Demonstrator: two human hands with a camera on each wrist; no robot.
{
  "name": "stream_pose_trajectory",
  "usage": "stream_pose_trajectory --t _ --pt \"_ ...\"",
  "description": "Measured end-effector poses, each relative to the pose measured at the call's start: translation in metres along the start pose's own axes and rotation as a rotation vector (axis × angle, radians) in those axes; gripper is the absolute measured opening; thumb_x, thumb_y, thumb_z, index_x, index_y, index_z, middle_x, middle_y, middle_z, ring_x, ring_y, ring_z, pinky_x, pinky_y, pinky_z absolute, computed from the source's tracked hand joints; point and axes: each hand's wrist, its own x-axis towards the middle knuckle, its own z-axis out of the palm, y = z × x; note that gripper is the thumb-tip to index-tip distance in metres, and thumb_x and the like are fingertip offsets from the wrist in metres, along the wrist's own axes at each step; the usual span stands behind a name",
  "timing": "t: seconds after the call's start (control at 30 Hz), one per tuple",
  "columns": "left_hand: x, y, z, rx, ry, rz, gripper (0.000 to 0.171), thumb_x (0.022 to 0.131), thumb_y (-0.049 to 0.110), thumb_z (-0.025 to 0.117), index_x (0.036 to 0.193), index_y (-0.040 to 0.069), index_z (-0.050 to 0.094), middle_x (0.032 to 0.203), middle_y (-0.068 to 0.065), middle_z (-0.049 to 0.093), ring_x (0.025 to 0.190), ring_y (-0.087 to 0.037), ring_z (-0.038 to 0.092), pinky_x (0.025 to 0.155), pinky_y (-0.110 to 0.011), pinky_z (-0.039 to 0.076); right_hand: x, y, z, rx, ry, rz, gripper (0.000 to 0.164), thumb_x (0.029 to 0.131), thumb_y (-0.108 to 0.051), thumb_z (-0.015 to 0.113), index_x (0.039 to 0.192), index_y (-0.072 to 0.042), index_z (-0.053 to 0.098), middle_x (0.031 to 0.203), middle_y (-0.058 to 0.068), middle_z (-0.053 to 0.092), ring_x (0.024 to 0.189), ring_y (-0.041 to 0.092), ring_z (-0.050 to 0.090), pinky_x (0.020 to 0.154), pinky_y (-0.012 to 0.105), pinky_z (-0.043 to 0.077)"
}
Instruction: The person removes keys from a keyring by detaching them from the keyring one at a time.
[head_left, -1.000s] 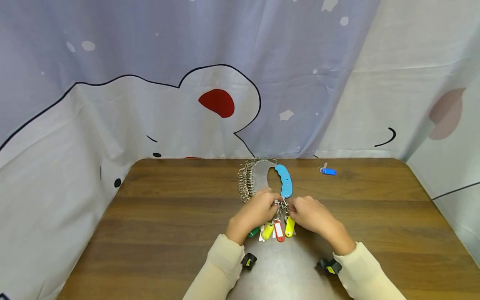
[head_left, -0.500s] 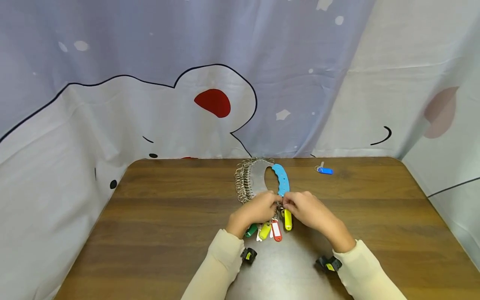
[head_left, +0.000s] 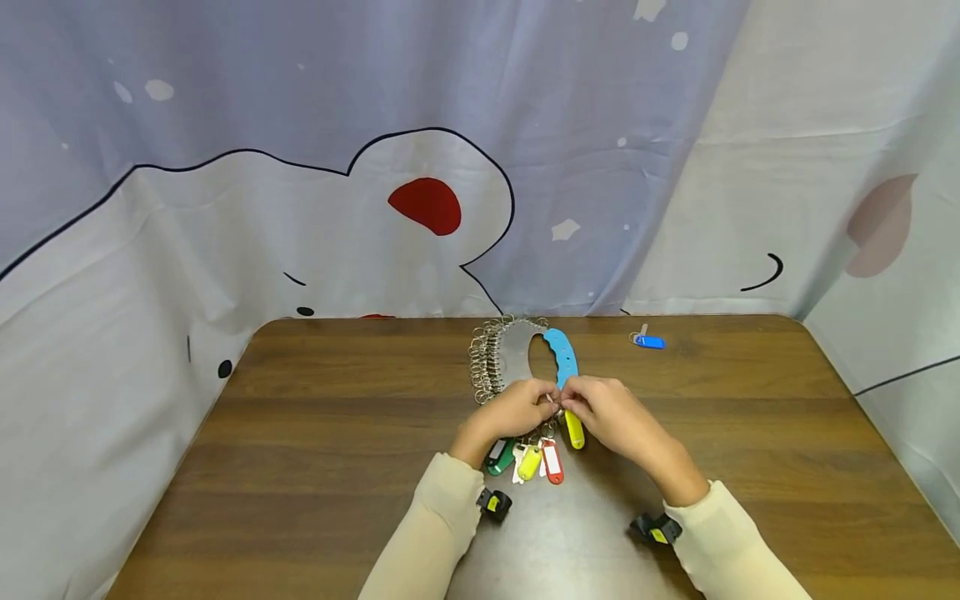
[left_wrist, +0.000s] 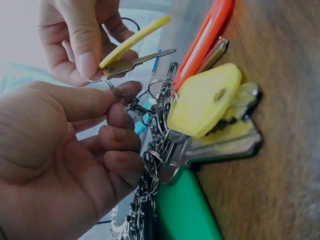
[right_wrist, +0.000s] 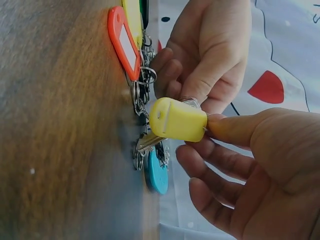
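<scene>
A curved metal key holder (head_left: pixel 514 350) with a blue handle (head_left: pixel 562 354) lies on the table, small clips and rings along its edge. At its near end my left hand (head_left: pixel 517 410) pinches a small metal ring (left_wrist: pixel 114 90) beside a clip. My right hand (head_left: pixel 611 412) grips the ring end of a yellow key tag (right_wrist: pixel 180 121), its fingertips meeting the left hand's. A key (left_wrist: pixel 142 59) hangs from the same ring as this tag. Below the left hand hang a red tag (head_left: pixel 552 461), a second yellow tag (head_left: pixel 529 462) and a green tag (head_left: pixel 500 458), with keys among them.
A blue key tag (head_left: pixel 649 342) with a ring and key lies apart, toward the back right of the wooden table (head_left: pixel 337 467). A patterned curtain (head_left: pixel 300 225) hangs behind the table's far edge. Black wrist cameras sit at both cuffs.
My right hand has moved left and slightly away to meet the left hand, lifting the yellow tag's ring end with it. The left hand has shifted slightly, showing more of the green tag.
</scene>
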Motion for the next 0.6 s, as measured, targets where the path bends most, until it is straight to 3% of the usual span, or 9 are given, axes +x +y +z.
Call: stream_pose_trajectory --t 0.17,0.4,0.6 --pt "-0.0003 -0.0009 0.0022 -0.026 0.055 -0.038 0.008 0.09 0.002 0.058 0.088 0.006 0.065 0.067 -0.001 0.054 0.058 -0.008 0.046 0.055 -0.019 0.039 -0.0001 -0.0008 0.0017 -0.003 0.023 -0.024 0.004 0.088 -0.009 0.069 0.084 -0.011 0.068 0.076 -0.002 0.067 0.062 0.009 0.052 0.057 0.03 0.049" --pt "-0.0025 -0.0025 0.005 -0.041 0.179 -0.04 0.008 0.089 0.003 0.062 0.089 0.007 0.069 0.083 -0.004 0.062 0.073 -0.011 0.054 0.065 -0.021 0.048 0.0002 0.0001 0.0032 -0.017 0.033 -0.023 0.007 0.086 -0.009 0.071 0.081 -0.012 0.067 0.071 -0.005 0.062 0.061 0.008 0.051 0.055 0.028 0.048" --pt "-0.0047 -0.0046 0.0058 0.003 0.251 -0.054 0.007 0.088 0.005 0.065 0.09 0.009 0.072 0.086 -0.003 0.06 0.079 -0.013 0.055 0.069 -0.024 0.049 0.0013 0.0036 0.0055 -0.027 0.038 -0.02 0.006 0.085 -0.008 0.072 0.081 -0.011 0.068 0.072 -0.004 0.059 0.064 0.011 0.05 0.058 0.031 0.047"
